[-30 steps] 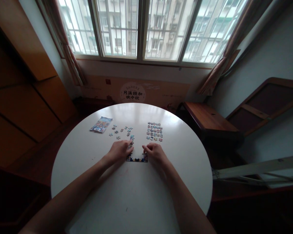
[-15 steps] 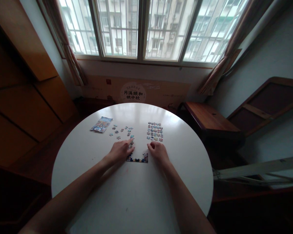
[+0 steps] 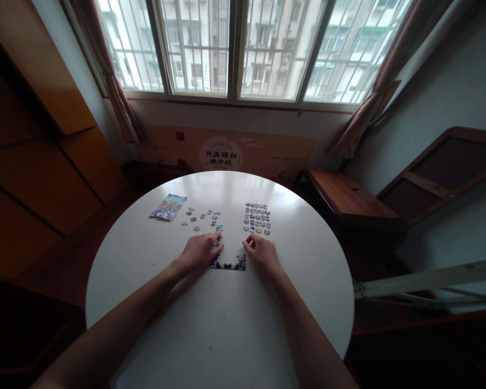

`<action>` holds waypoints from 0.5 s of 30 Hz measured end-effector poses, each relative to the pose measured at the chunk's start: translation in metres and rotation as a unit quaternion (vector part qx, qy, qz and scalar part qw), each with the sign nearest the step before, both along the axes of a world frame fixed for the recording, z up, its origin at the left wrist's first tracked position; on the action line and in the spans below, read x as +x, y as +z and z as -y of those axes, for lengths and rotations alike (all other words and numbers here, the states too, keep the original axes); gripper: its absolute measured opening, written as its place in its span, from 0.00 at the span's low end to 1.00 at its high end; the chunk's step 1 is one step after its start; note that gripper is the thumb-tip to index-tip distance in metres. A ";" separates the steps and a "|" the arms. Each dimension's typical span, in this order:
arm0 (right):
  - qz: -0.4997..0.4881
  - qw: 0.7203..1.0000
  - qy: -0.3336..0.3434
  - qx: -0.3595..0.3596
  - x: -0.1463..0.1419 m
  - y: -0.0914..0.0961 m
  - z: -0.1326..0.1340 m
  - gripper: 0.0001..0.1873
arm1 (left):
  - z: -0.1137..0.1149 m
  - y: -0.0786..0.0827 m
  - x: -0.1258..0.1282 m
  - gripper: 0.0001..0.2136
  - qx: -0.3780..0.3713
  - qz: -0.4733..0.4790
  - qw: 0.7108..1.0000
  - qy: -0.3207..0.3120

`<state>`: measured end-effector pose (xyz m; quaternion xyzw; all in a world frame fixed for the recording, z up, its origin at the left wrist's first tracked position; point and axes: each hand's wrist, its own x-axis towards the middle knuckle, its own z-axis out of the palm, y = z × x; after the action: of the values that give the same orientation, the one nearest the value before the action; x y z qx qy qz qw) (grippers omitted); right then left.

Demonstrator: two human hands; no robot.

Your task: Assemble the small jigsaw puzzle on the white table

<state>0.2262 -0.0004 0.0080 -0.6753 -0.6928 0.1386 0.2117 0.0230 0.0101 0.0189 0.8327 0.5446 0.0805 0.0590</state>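
Note:
A partly joined jigsaw puzzle (image 3: 229, 266) lies flat on the white table, with a bottom row, a left column and a short right side. My left hand (image 3: 199, 248) rests over its left column, index finger and thumb apart, fingertips touching the pieces there. Just above the right side is my right hand (image 3: 261, 250), its fingers curled and the thumb and index tips brought together. Whatever lies between those tips is too small to make out. Beyond the right hand, loose puzzle pieces (image 3: 258, 217) lie in neat rows. Other scattered pieces (image 3: 193, 220) lie beyond the left hand.
A printed picture sheet (image 3: 169, 207) lies at the far left of the round table (image 3: 210, 319). Past the table are a barred window (image 3: 235, 48) and a wall poster (image 3: 221, 152). On the right stands a low wooden bench (image 3: 342, 192); cabinets (image 3: 44, 178) fill the left.
My right hand has shifted very slightly left, its fingertips still close together. The left hand stays on the puzzle's left column.

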 end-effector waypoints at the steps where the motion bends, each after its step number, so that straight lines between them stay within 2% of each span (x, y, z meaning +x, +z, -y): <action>1: 0.001 1.000 -0.001 -0.001 0.000 0.000 0.000 0.10 | 0.000 0.000 0.000 0.22 -0.001 0.000 1.000 0.001; 15: -0.007 1.000 0.001 0.008 0.000 -0.002 0.001 0.10 | 0.001 0.002 0.002 0.21 -0.023 0.001 1.000 0.019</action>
<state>0.2265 -0.0019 0.0064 -0.6716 -0.6934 0.1376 0.2218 0.0252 0.0090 0.0208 0.8203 0.5623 0.0702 0.0775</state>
